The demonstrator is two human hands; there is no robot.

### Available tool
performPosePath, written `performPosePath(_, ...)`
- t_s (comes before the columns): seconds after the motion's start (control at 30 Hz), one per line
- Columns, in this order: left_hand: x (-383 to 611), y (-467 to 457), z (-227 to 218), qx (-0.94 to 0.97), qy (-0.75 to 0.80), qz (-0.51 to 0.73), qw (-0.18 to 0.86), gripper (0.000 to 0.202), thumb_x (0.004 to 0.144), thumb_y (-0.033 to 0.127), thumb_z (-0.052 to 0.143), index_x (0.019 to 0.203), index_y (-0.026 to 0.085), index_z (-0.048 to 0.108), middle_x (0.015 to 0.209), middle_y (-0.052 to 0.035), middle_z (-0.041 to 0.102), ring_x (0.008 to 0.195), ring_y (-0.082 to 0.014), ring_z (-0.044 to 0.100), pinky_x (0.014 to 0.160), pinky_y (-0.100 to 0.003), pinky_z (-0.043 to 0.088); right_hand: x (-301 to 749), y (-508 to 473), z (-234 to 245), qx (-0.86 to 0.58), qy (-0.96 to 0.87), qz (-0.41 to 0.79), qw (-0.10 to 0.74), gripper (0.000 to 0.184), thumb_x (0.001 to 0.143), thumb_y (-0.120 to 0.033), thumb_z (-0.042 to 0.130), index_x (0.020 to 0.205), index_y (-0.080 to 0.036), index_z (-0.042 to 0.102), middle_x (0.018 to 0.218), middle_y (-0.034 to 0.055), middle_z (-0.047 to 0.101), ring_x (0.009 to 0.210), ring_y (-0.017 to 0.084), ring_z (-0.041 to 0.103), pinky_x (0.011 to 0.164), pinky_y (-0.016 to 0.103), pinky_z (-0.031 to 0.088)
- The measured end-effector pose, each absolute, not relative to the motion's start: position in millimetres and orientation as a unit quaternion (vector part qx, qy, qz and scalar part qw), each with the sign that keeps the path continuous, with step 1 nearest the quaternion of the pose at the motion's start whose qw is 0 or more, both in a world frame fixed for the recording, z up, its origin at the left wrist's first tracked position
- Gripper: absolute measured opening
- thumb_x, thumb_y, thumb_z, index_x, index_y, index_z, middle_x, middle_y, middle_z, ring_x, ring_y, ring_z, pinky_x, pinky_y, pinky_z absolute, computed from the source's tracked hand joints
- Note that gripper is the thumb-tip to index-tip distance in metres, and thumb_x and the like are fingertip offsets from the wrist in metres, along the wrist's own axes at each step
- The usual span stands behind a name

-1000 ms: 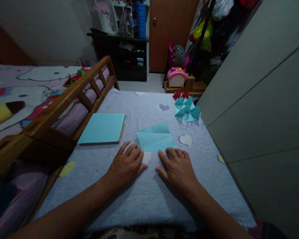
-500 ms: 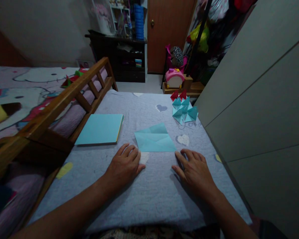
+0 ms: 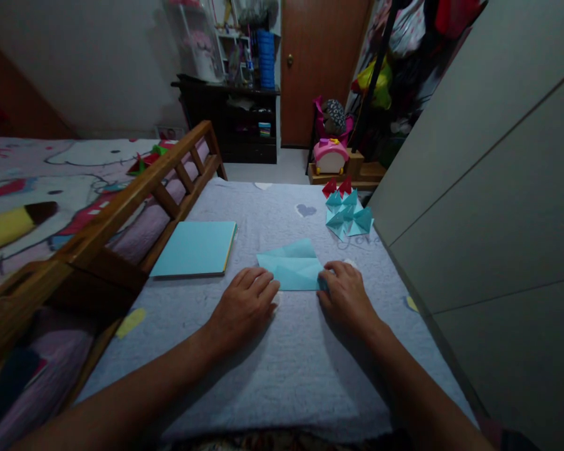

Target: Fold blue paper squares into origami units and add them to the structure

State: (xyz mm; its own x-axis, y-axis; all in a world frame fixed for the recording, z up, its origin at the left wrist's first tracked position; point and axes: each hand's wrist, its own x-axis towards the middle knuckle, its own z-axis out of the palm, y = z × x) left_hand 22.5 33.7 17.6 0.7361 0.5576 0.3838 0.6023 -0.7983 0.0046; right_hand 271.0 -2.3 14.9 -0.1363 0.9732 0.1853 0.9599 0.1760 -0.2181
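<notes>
A folded sheet of light blue paper (image 3: 295,269) lies on the cloth-covered surface in front of me, creases running across it. My left hand (image 3: 247,300) rests over its lower left corner, fingers laid on the paper and the thumb just below its bottom edge. At the lower right corner, my right hand (image 3: 346,293) has its fingertips and thumb closed on the paper. To the left is a stack of light blue paper (image 3: 195,247). Several folded blue paper shapes (image 3: 348,216) stand at the far right, with red folded paper shapes (image 3: 337,187) behind them.
A wooden bed rail (image 3: 136,194) runs along the left, with a patterned bed (image 3: 84,163) beyond it. Pale cabinet panels (image 3: 489,207) border the right side. Past the far edge are a dark shelf unit (image 3: 228,122) and a pink toy case (image 3: 330,156).
My right hand has moved left and forward onto the paper's right corner and closed on it. My left hand has slid right over the left corner. The view has shifted slightly.
</notes>
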Motion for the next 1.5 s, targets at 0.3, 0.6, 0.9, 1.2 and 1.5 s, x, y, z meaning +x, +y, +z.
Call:
performPosePath(0.3, 52, 45, 7, -0.942, -0.245, -0.212, 0.091, 0.033, 0.096, 0.015, 0.057, 0.128, 0.018, 0.06, 0.135, -0.009, 0.063, 0.125, -0.0293, 0.053, 0.107, -0.047, 0.04, 260, -5, 1, -0.56, -0.778, 0.06, 0.28, 0.01, 0.084, -0.011, 0.06, 0.083, -0.021, 0.06, 0.101, 0.0085, 0.067, 0.102, 0.026, 0.056, 0.101, 0.048, 0.037)
performPosePath(0.6, 45, 58, 9, -0.944, -0.198, -0.25, 0.089, 0.014, 0.096, 0.014, 0.057, 0.086, 0.019, 0.066, 0.095, -0.0025, 0.072, 0.111, -0.0234, 0.062, 0.109, -0.044, 0.04, 269, -16, 10, -0.468, -0.817, 0.131, 0.309, 0.078, 0.063, -0.012, 0.053, 0.14, -0.018, 0.043, 0.142, 0.014, 0.051, 0.141, 0.033, 0.036, 0.118, 0.06, 0.019)
performPosePath(0.9, 25, 64, 2, -0.939, -0.218, -0.261, 0.048, 0.02, 0.094, 0.01, 0.054, 0.09, 0.02, 0.071, 0.106, -0.0059, 0.074, 0.113, -0.0237, 0.061, 0.112, -0.049, 0.041, 266, -18, 6, -0.513, -0.824, 0.105, 0.218, 0.051, 0.079, -0.016, 0.059, 0.13, -0.021, 0.059, 0.144, 0.0128, 0.054, 0.143, 0.033, 0.035, 0.12, 0.061, 0.016)
performPosePath(1.2, 25, 63, 1, -0.923, -0.291, -0.247, 0.045, 0.024, 0.091, 0.005, 0.049, 0.086, 0.019, 0.068, 0.091, -0.0059, 0.073, 0.101, -0.0237, 0.064, 0.108, -0.049, 0.041, 257, -18, 4, -0.516, -0.825, 0.089, 0.212, 0.024, 0.09, -0.024, 0.064, 0.113, -0.022, 0.066, 0.125, 0.0107, 0.066, 0.122, 0.03, 0.051, 0.107, 0.049, 0.034)
performPosePath(1.5, 25, 54, 8, -0.953, -0.21, -0.214, -0.04, 0.018, 0.086, 0.015, 0.059, 0.101, 0.021, 0.068, 0.107, -0.0055, 0.073, 0.111, -0.025, 0.06, 0.111, -0.046, 0.036, 260, -14, -2, -0.518, -0.816, 0.114, 0.231, 0.019, 0.091, -0.015, 0.058, 0.106, -0.02, 0.068, 0.11, 0.0095, 0.068, 0.103, 0.025, 0.056, 0.095, 0.042, 0.044)
